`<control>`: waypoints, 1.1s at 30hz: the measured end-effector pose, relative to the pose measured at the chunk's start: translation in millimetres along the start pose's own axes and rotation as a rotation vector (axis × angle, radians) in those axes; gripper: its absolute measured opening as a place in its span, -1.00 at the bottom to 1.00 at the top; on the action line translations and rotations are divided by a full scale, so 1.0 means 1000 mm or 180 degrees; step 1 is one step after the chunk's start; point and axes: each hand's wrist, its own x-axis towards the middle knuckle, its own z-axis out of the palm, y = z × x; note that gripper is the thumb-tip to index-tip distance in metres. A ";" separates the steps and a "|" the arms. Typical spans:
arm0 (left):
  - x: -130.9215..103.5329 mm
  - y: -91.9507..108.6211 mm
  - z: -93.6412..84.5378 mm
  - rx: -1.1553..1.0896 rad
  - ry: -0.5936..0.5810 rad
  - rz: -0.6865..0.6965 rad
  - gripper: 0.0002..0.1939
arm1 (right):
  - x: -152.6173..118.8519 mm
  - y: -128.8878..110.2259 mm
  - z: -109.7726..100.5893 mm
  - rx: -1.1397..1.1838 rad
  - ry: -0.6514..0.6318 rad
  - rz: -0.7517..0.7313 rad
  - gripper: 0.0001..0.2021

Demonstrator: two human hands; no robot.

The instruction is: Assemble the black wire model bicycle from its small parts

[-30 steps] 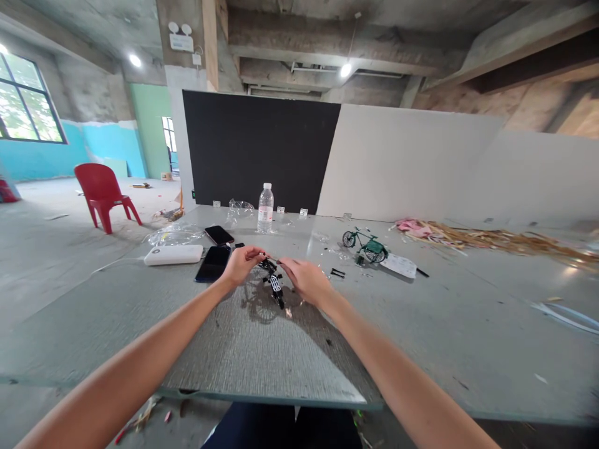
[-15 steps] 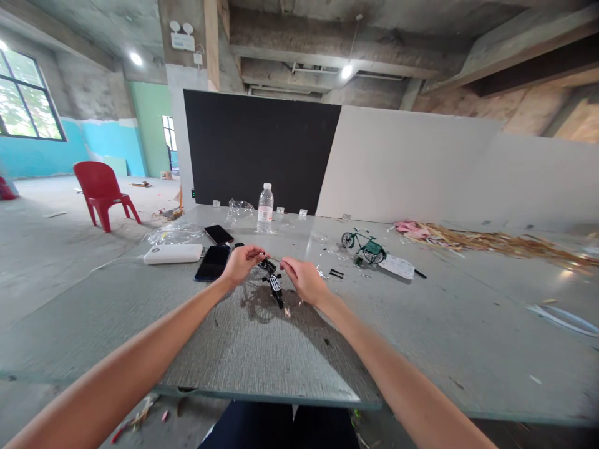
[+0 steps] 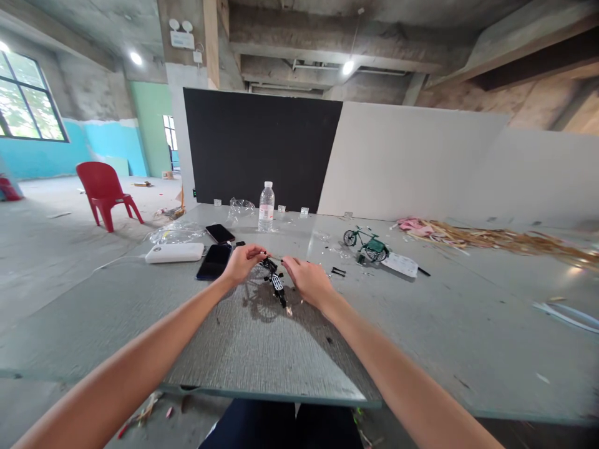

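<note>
A small black model bicycle (image 3: 277,284) stands on the grey table in front of me, a pale pattern along its rear rack and its shadow falling to the left. At its far end, the fingers of my left hand (image 3: 244,262) are closed in a pinch on it. My right hand (image 3: 306,279) is beside it on the right, fingertips pressed together. A thin dark line runs between the two sets of fingertips; what exactly the right fingers grip is too small to tell.
A green model bicycle (image 3: 369,244) stands on the right near a white card (image 3: 400,265) and small black parts (image 3: 338,272). Left are two phones (image 3: 214,262), a white power bank (image 3: 174,252) and clear plastic wrap (image 3: 174,233). A water bottle (image 3: 266,209) stands behind; straw-like strips (image 3: 505,240) lie far right.
The view has shifted very slightly. My right hand has turned a little and its fingers lie flatter; my left hand keeps its pinch, and the black model bicycle stays in place.
</note>
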 end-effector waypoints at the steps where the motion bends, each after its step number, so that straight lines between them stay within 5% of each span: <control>1: 0.000 0.000 0.000 -0.0013 0.0006 0.0005 -0.71 | -0.001 0.000 0.000 -0.0141 0.0018 0.0031 -0.71; 4: 0.000 0.001 0.002 -0.0020 0.0022 0.0017 -0.72 | 0.000 -0.001 0.002 -0.0070 0.0011 0.0067 -0.70; 13: 0.001 0.008 0.002 0.0067 -0.0078 -0.0032 -0.73 | 0.012 0.009 0.003 0.1637 0.0113 -0.0100 -0.63; 20: 0.001 0.009 0.001 0.0164 -0.0210 0.0038 -0.71 | 0.017 0.019 0.004 0.3997 -0.1037 0.0802 -0.67; 23: 0.002 0.007 0.001 0.0184 -0.0171 0.0070 -0.70 | 0.019 0.021 0.003 0.4428 -0.1372 0.0977 -0.68; 26: 0.002 0.004 0.002 0.0115 -0.0104 0.0046 -0.70 | 0.020 0.016 0.005 0.3812 -0.1146 0.0956 -0.69; 30: 0.001 0.002 0.001 -0.0019 -0.0068 0.0017 -0.70 | 0.014 0.006 0.007 0.1845 -0.0234 0.0424 -0.72; 33: 0.000 0.001 0.001 -0.0090 -0.0014 -0.0017 -0.70 | 0.005 0.001 0.004 0.0580 -0.0024 0.0045 -0.73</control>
